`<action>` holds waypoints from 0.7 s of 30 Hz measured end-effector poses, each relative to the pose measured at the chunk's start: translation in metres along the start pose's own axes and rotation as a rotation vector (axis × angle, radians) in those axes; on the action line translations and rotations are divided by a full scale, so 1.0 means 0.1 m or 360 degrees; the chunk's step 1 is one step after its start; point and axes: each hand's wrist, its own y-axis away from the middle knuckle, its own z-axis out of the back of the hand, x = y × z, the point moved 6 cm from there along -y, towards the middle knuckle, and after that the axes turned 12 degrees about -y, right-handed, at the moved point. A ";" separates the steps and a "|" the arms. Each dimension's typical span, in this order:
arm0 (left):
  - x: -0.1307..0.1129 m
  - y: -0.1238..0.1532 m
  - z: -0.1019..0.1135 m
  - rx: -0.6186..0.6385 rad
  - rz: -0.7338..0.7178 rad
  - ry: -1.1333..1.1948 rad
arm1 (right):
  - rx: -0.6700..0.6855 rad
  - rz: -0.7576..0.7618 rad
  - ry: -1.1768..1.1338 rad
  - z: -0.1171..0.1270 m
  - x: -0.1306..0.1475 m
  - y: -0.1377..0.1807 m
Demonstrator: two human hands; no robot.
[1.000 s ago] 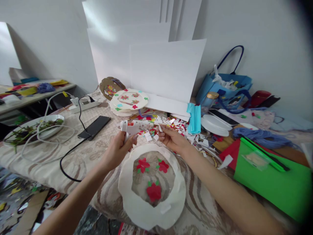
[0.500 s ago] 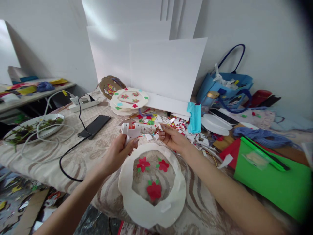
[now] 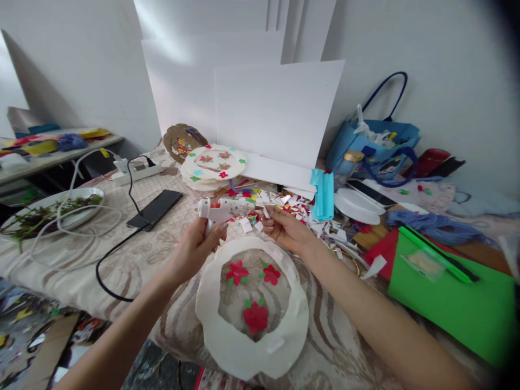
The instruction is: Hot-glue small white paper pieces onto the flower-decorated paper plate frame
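My left hand (image 3: 201,241) is closed round the handle of a white glue gun (image 3: 227,208), its nozzle pointing right. Just past the nozzle, my right hand (image 3: 286,227) pinches a small white piece (image 3: 266,212) between thumb and fingers; it looks like a foam or paper scrap. Below both hands a white scalloped frame (image 3: 211,330) lies flat on the patterned cloth. Inside its clear middle are red flowers (image 3: 255,317) with green leaves. A small white block (image 3: 276,345) sits on the frame's lower right rim.
Paper scraps (image 3: 290,203) lie heaped behind my hands. A decorated frame (image 3: 215,162) leans at the back beside white boards (image 3: 276,108). To the left are a phone (image 3: 155,209), cables and a plate (image 3: 87,214) of stems; to the right, green sheets (image 3: 450,303) and a blue bag (image 3: 377,143).
My left hand and the glue gun have shifted slightly left, so the nozzle has drawn back from the white piece. My right hand stays nearly in place, still pinching it.
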 end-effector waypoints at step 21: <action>0.50 -0.16 -0.01 -0.0177 0.0469 0.0767 | -0.0032 0.0033 0.0559 0.02 0.15 0.04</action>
